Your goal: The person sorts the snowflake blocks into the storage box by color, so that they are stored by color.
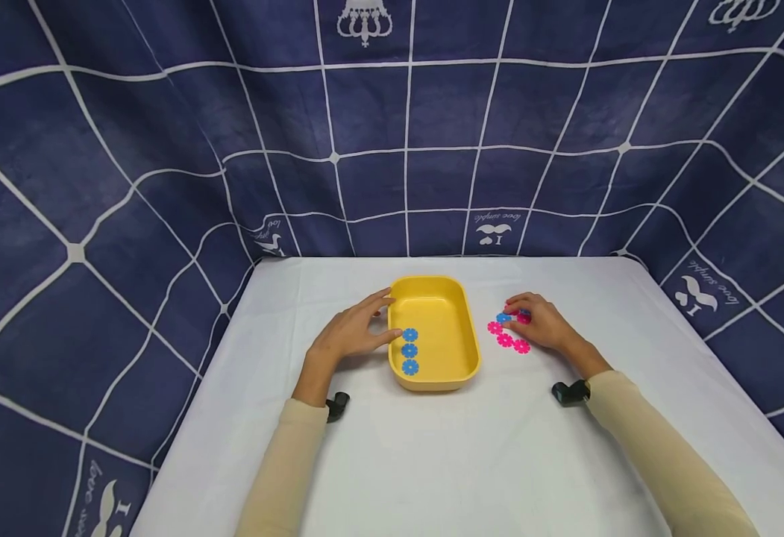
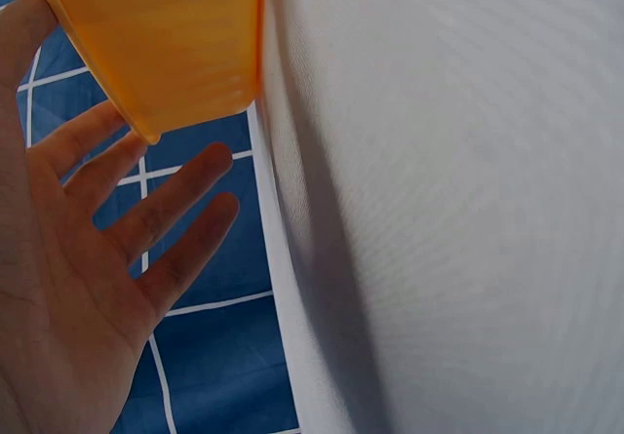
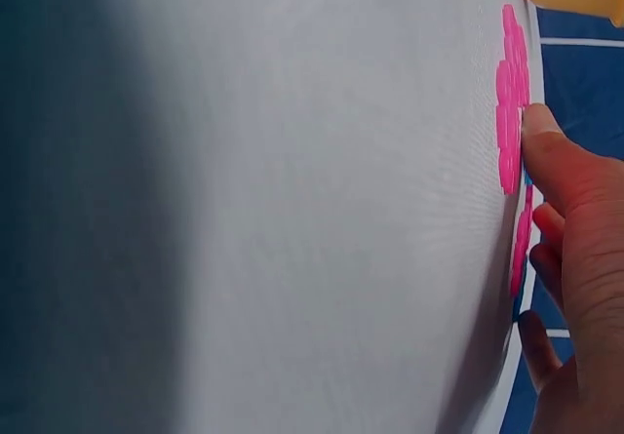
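A yellow tray [image 1: 465,339] stands mid-table with a column of three blue flower-shaped discs [image 1: 409,350] along its left side. My left hand [image 1: 353,328] is at the tray's left rim, fingers extended and spread along the outside, thumb reaching over the edge. In the left wrist view, the fingers [image 2: 185,210] spread beside the tray wall [image 2: 166,44]. To the right of the tray, my right hand [image 1: 541,322] bends over a small group of pink flower discs [image 1: 504,340]. Its thumb and index finger pinch a blue flower disc [image 1: 503,318]; the palm partly covers other discs.
A white cloth covers the table [image 1: 432,462]. Behind it and at the sides hangs a dark blue curtain [image 1: 371,179] with white grid lines. Black wrist devices [image 1: 569,393] sit by both sleeves.
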### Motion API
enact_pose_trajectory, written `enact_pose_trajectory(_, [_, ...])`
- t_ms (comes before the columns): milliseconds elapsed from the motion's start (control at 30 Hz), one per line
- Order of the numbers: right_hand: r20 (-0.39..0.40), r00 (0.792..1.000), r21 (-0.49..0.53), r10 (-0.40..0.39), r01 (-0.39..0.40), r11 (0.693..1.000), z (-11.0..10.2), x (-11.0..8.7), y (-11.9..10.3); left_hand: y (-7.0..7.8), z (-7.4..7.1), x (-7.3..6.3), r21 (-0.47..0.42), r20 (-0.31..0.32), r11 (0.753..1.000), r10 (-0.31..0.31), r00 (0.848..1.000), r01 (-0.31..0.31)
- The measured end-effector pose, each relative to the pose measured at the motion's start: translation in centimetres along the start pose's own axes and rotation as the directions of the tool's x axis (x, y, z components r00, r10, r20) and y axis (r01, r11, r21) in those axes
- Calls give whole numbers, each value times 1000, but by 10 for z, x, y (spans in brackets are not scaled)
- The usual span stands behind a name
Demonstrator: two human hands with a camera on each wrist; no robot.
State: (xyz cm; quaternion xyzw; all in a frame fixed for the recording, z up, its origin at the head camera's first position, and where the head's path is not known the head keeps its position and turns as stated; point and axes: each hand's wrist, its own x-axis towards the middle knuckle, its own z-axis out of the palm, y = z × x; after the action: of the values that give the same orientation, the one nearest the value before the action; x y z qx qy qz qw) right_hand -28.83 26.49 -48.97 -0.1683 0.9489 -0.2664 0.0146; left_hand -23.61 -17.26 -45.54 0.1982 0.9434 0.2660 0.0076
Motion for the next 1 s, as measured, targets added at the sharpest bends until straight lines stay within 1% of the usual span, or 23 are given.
enact_pose_trajectory(333, [5,1000,-44,-5,5,999,-2,1,-2,0,-2,0,4,0,1000,15,1000,-15])
enact_pose_trajectory(667, [14,1000,-41,19,-18,999,-7,1,-7,-1,-1,0,11,3,999,34,999,-34])
enact_pose_trajectory(800, [-3,1000,-43,7,-7,999,-11,0,-10,-1,-1,1,10,3,1000,28,1000,-28])
enact_pose_trajectory(1000, [-35,999,-44,-35,34,998,-16,0,-16,-1,0,1,15,3,1000,14,1000,-14])
